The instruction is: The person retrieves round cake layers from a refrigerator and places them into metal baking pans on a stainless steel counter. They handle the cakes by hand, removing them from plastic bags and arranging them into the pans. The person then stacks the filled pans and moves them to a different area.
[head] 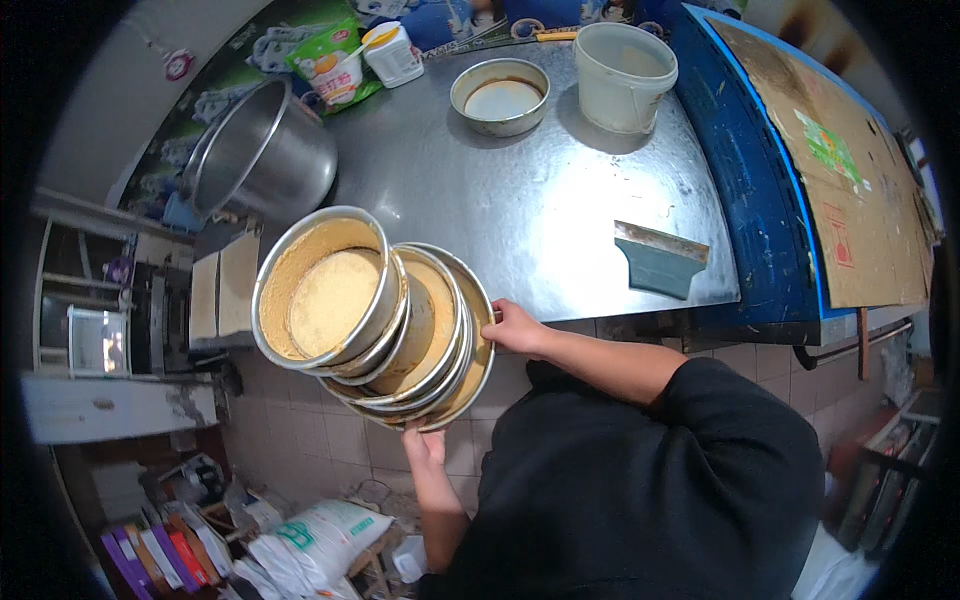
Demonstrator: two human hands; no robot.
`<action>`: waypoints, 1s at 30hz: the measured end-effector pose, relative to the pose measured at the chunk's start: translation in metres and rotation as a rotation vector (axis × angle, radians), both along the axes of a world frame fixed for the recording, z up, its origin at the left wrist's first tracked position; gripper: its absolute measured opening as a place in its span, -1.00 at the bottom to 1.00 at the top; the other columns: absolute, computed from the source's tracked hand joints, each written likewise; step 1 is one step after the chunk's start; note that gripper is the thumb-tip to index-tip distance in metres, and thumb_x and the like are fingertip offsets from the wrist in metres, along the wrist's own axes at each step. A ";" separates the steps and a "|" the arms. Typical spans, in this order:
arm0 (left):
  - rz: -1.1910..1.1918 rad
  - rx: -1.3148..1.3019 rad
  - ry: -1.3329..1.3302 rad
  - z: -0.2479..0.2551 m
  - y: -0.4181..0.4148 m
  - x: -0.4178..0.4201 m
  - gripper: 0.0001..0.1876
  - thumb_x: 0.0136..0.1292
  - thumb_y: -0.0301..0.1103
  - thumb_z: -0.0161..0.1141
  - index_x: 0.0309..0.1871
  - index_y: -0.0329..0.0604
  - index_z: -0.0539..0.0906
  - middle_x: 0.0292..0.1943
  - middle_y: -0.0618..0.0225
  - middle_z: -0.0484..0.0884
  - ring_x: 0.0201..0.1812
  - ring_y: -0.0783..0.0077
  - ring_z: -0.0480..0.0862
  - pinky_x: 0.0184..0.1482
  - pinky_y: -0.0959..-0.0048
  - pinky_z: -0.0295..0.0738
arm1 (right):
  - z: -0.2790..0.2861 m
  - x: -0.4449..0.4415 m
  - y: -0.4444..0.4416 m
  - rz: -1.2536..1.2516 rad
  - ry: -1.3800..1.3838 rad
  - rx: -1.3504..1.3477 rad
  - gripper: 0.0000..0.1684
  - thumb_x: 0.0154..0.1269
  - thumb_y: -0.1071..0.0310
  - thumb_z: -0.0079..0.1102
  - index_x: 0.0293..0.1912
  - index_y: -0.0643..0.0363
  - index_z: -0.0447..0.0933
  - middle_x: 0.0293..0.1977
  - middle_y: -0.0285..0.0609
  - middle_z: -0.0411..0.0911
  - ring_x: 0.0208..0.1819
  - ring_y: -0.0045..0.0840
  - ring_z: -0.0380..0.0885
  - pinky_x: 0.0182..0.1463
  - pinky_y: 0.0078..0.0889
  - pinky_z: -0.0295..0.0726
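Observation:
Both my hands hold up a leaning stack of round metal cake pans, off the front left corner of the steel table. My right hand grips the rim of the widest, lowest pan on the table side. Below it, my left hand clasps the stack's near edge; its fingertips are partly hidden under the rim. The top pan is deep and tilted, with a beige coating inside its wall and base. Similar beige residue coats the pans beneath.
On the table are a steel pot, a single round pan, a plastic bucket and a scraper. A powder bag and white jar stand behind. Cardboard covers a blue cabinet. Sacks lie below left.

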State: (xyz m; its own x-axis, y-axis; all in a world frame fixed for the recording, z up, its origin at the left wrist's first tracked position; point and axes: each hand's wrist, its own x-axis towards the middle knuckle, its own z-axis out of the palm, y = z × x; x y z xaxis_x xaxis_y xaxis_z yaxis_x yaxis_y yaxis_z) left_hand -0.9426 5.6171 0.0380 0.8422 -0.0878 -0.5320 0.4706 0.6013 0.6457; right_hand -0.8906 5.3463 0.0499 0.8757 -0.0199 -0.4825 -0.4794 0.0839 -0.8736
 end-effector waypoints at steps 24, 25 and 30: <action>-0.588 0.323 0.376 -0.021 0.081 0.241 -0.56 0.30 -0.05 -0.02 -0.07 -0.34 0.45 -0.42 0.15 0.60 -0.50 0.30 0.59 -0.39 0.34 0.58 | 0.002 0.241 -0.151 -0.311 0.143 -1.100 -0.04 0.13 -0.05 0.13 0.37 0.03 -0.12 -0.13 0.19 0.47 -0.09 -0.06 0.50 -0.03 -0.10 0.48; -0.512 0.338 0.353 -0.009 0.071 0.239 -0.59 0.29 -0.07 -0.01 -0.08 -0.30 0.47 -0.40 0.15 0.60 -0.51 0.30 0.59 -0.37 0.31 0.58 | 0.000 0.246 -0.174 -0.302 0.168 -1.168 -0.04 0.14 -0.01 0.14 0.38 -0.03 -0.18 -0.10 0.18 0.45 -0.10 -0.04 0.50 -0.03 -0.10 0.48; -0.440 0.256 0.347 -0.026 0.066 0.243 -0.64 0.28 -0.14 -0.02 -0.07 -0.28 0.48 -0.29 0.16 0.58 -0.42 0.26 0.58 -0.25 0.23 0.56 | -0.037 0.265 -0.233 -0.281 0.075 -1.270 -0.41 0.06 0.15 0.20 0.08 0.11 0.32 -0.13 0.20 0.44 -0.15 -0.02 0.51 -0.07 -0.11 0.50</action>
State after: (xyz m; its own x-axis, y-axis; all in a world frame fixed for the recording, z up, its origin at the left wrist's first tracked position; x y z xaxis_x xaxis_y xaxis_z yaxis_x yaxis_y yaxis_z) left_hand -0.6998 5.6830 0.0123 0.5299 -0.2205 -0.8189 0.8480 0.1491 0.5086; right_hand -0.6261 5.1133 0.0133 0.7386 -0.6730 -0.0385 -0.6317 -0.6711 -0.3880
